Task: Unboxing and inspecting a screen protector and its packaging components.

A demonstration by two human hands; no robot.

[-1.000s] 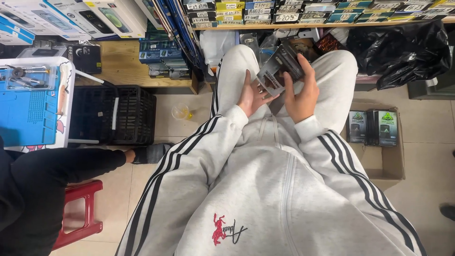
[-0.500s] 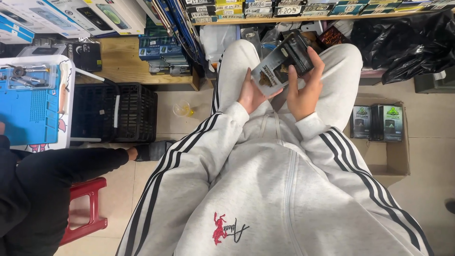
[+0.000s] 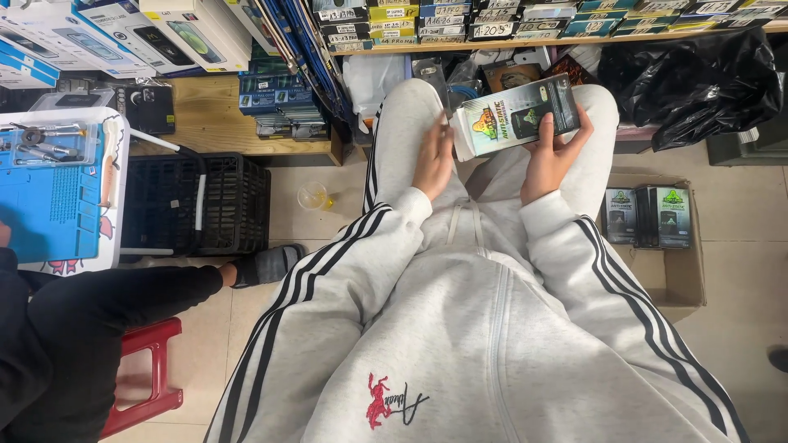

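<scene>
I'm sitting w/ a flat packet (image 3: 519,115) up over my knees: glossy, rectangular, dark front w/ a pale left end. My right hand (image 3: 552,154) grips its lower right corner, fingers wrapped behind, thumb on front. My left hand (image 3: 432,157) lies open and flat just beside the packet's left edge; can't tell if it touches.

Around me: a brown cardboard box (image 3: 675,279) on the floor at my right, holding approx 3 similar dark packets (image 3: 648,216) standing upright. A crumpled black plastic bag (image 3: 698,78) behind it. Ahead, a wooden shelf (image 3: 574,37) lined w/ small labelled boxes, too many to count. To my left, a black ribbed plastic crate (image 3: 197,201), a small clear cup (image 3: 313,196) on the tiled floor, and a stack of blue boxes (image 3: 275,94) on a low wooden ledge. Far left, a white surface (image 3: 119,164) w/ a blue mat (image 3: 49,201) and a clear tool tray. Another person's dark-trousered leg (image 3: 107,312) stretches toward the crate, above a red stool (image 3: 148,369).
</scene>
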